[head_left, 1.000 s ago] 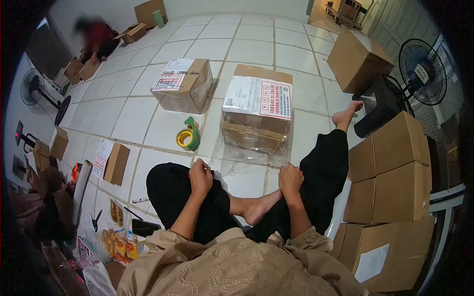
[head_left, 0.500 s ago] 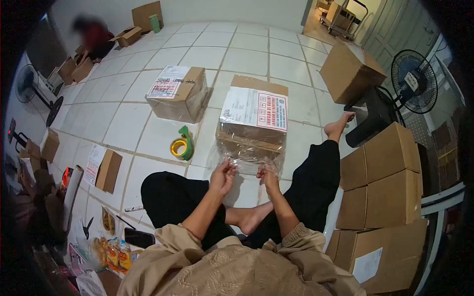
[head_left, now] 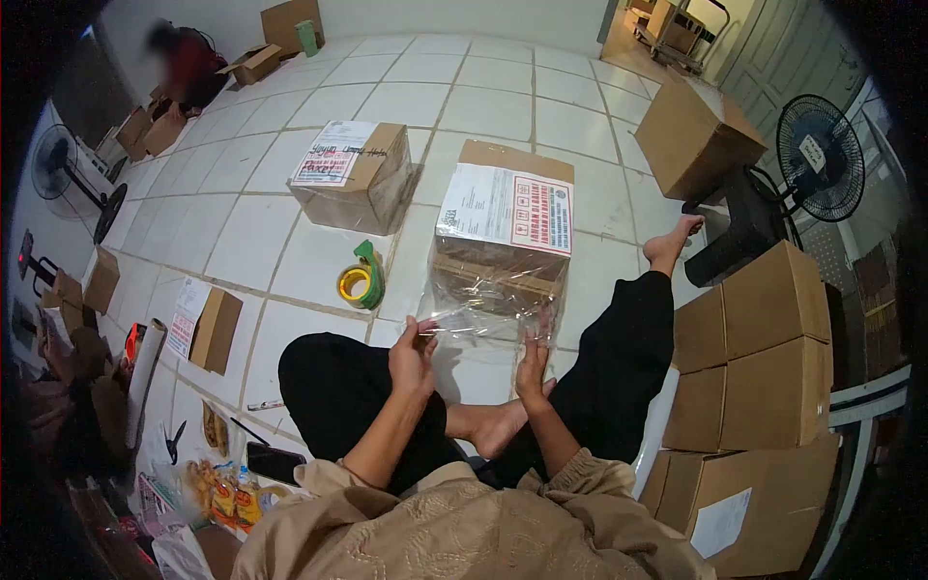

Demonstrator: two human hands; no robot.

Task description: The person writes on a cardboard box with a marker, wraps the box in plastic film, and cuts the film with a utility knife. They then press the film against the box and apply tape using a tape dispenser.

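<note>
A cardboard box (head_left: 498, 280) wrapped in clear plastic stands on the floor before me, a white label with red print (head_left: 507, 208) over its top. Loose clear plastic wrap (head_left: 474, 324) hangs off its near side. My left hand (head_left: 412, 365) grips the left corner of this wrap between thumb and fingers. At the right corner, my right hand (head_left: 532, 367) holds the film with its fingers pointing up. Left of the box lies a green-and-yellow tape roll (head_left: 360, 282). Behind the tape, a smaller wrapped box (head_left: 353, 184) bears a label with handwriting.
Stacked cartons (head_left: 749, 348) rise on my right, near a black fan (head_left: 820, 159) and another carton (head_left: 691, 140). A small labelled box (head_left: 215, 332), a phone (head_left: 275, 464) and snack packets (head_left: 232, 498) lie to the left. Another person (head_left: 184, 72) sits at the far left.
My hands have moved slightly apart, spreading the loose wrap wider. The fingers of my right hand have straightened upward. The view has shifted a little.
</note>
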